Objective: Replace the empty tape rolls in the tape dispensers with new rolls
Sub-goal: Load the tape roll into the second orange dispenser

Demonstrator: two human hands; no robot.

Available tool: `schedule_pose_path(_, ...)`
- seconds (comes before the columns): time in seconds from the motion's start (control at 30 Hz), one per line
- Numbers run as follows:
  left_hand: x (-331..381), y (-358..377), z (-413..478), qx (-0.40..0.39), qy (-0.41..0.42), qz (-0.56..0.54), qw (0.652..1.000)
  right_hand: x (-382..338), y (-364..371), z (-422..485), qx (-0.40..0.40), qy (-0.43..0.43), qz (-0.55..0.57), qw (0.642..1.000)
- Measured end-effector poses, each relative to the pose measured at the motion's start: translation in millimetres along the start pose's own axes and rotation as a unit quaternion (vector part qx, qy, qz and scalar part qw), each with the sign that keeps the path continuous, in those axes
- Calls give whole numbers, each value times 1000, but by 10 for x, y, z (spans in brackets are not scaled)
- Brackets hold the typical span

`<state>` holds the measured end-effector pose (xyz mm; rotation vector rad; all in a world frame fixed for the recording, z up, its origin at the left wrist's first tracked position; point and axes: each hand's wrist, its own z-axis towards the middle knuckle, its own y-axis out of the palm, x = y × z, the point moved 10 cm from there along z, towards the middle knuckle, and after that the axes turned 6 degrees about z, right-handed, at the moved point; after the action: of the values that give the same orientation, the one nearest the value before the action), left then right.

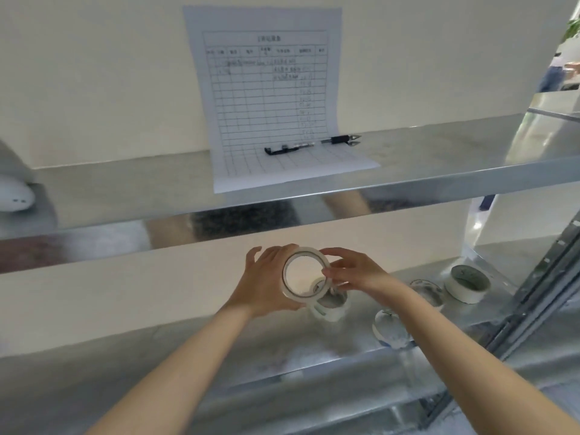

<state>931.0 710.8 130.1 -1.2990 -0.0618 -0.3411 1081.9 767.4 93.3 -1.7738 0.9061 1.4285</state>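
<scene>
A white tape roll point(290, 293) is held up in front of the lower metal shelf point(219, 350), its open core facing me. My left hand point(263, 284) grips it from the left with fingers curled round its rim. On the roll's right edge my right hand point(354, 271) pinches with thumb and fingertips. Behind and below the held roll, another white roll point(329, 309) stands on the shelf, partly hidden. More rolls lie to the right: one near the shelf's front edge point(390, 329), one further back point(426, 291), and a thick one point(467, 282).
The upper shelf point(408, 171) carries a printed log sheet point(270, 98) leaning on the wall, with two black pens point(314, 144) on it. A white rounded object point(14, 197) sits at the far left. A slotted shelf upright point(546, 277) rises at the right.
</scene>
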Motion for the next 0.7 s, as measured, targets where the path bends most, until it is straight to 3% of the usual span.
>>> schedule_pose_path(0.23,-691,-448,-787,-6,-71,-3,997,-103,1110,16,-70,2,13,997)
schedule_pose_path(0.7,-2040,-1528,-2924,66,-183,82,978,-361,3804,-246,-229,-22,-24,973)
